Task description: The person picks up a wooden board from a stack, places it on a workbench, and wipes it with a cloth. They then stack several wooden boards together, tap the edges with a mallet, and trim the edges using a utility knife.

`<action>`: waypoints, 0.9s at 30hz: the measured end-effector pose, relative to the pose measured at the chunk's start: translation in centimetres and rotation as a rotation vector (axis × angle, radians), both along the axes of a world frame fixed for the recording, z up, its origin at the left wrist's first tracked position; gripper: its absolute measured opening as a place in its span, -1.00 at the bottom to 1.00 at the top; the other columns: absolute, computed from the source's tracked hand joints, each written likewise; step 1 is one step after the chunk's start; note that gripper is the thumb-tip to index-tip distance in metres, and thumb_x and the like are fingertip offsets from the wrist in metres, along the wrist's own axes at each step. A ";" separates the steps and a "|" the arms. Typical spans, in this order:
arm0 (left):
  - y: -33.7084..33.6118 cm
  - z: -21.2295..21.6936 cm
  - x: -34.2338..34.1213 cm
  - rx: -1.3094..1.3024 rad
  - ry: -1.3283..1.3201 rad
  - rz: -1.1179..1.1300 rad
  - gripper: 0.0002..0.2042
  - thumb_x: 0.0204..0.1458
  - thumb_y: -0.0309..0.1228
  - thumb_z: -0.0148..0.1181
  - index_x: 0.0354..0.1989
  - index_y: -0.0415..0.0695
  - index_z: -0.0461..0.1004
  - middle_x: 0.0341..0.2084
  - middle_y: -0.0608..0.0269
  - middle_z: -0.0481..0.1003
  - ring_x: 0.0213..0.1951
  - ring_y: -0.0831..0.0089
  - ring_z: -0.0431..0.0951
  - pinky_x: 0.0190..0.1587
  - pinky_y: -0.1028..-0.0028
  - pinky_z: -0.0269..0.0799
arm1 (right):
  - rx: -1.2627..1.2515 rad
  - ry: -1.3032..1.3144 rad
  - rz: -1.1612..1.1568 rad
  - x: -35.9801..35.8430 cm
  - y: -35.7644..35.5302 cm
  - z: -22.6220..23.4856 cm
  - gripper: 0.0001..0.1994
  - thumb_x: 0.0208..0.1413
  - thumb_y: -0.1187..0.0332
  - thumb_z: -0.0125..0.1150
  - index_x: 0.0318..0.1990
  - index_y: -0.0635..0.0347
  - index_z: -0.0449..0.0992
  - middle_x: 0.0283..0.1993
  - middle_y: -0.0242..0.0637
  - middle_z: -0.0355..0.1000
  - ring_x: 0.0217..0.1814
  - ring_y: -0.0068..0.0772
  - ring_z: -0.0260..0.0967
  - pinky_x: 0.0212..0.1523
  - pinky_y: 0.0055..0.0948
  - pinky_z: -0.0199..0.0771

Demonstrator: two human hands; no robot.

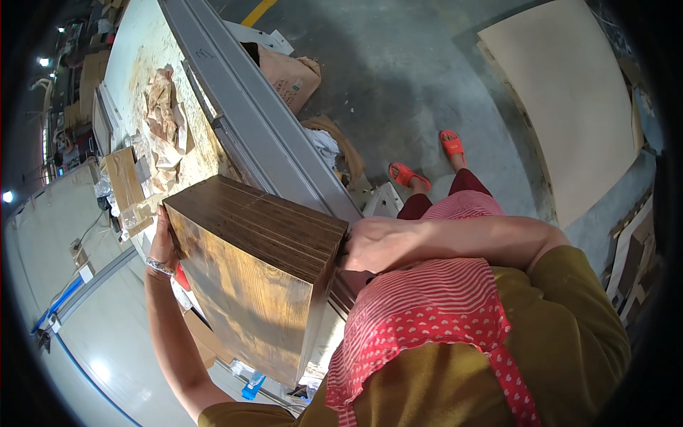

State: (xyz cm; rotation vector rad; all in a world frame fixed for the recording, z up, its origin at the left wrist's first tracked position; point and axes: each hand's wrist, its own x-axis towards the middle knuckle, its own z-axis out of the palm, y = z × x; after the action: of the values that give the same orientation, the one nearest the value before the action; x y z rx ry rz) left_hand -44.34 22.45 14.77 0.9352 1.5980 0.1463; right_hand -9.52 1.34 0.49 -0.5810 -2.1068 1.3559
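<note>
Stack of wood-grain boards point(242, 285) noted over the counter point(135, 43), the left hand point(163, 245) half curled and holding its left edge, the right hand point(377, 244) bent against its right end (fingers hidden, so its closure cannot be told). The step in hand appears to be steadying or squaring the stack; the next move would call for even support at both ends

At eight o'clock, the chunky brown stack of wood-look boards point(249, 292) has a smooth, shiny big face and streaky, duller edges. The crumpled brown paper point(162, 114) at ten looks rough. The long grey metal rail point(245, 99) at eleven looks smooth. The red-and-white patterned cloth apron point(427, 302) at five looks matt.
</note>
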 end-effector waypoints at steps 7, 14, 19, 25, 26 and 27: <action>-5.3 4.8 7.0 0.948 0.540 -0.435 -0.77 0.18 -0.40 -0.05 -0.14 -0.27 0.47 -0.11 0.17 0.49 -0.07 0.48 0.44 0.02 0.44 0.30 | -0.127 -0.155 -0.071 2.3 -3.3 -3.1 -0.83 0.01 0.34 0.03 -0.37 0.25 0.48 -0.41 -0.15 0.47 -0.22 -0.11 0.44 -0.21 -0.26 0.38; -15.9 6.4 20.9 1.055 0.751 -1.122 -0.86 -0.18 -0.50 0.21 -0.38 -0.14 0.54 -0.13 0.25 0.50 0.14 0.10 0.28 0.18 0.16 0.14 | -0.829 0.076 -0.463 6.3 -4.1 -4.9 -0.81 0.10 0.30 0.07 -0.35 0.25 0.49 -0.41 -0.24 0.51 -0.32 -0.33 0.45 -0.26 -0.39 0.36; -18.5 4.5 24.7 0.970 0.946 -1.320 -0.68 -0.15 -0.25 0.28 -0.21 -0.08 0.50 -0.05 0.32 0.45 0.13 0.15 0.29 0.19 0.11 0.08 | -0.845 0.148 -0.518 7.6 -3.5 -4.3 -0.78 0.10 0.30 0.08 -0.40 0.29 0.48 -0.48 -0.26 0.48 -0.38 -0.42 0.44 -0.30 -0.46 0.36; -18.7 2.1 25.4 0.755 1.017 -1.400 -0.60 -0.26 -0.29 0.31 -0.17 -0.09 0.44 -0.11 0.35 0.45 0.00 0.32 0.40 0.07 0.27 0.26 | -1.031 0.447 -0.410 6.3 -3.3 -2.5 -0.79 0.13 0.33 0.06 -0.41 0.31 0.42 -0.45 -0.29 0.49 -0.36 -0.52 0.45 -0.31 -0.51 0.40; -18.8 2.1 25.3 0.784 1.016 -1.402 -0.62 -0.26 -0.31 0.31 -0.20 -0.09 0.44 -0.14 0.37 0.46 -0.03 0.34 0.41 0.04 0.29 0.28 | -1.164 0.552 -0.338 5.4 -3.2 -1.6 -0.80 0.16 0.32 0.04 -0.39 0.29 0.42 -0.41 -0.31 0.49 -0.34 -0.52 0.44 -0.30 -0.52 0.41; -18.8 1.9 25.3 0.812 1.016 -1.406 -0.65 -0.26 -0.32 0.31 -0.24 -0.09 0.44 -0.17 0.38 0.46 -0.06 0.35 0.42 0.02 0.30 0.30 | -1.296 0.659 -0.262 4.6 -3.0 -0.8 -0.81 0.18 0.32 0.02 -0.36 0.27 0.41 -0.36 -0.33 0.50 -0.33 -0.53 0.44 -0.29 -0.52 0.42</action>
State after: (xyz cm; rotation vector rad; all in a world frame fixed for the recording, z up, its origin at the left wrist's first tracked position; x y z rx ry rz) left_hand -19.08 3.69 16.65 2.8704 1.2791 -0.8443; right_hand -4.93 -1.68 -0.32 -0.6860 -0.4405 2.2250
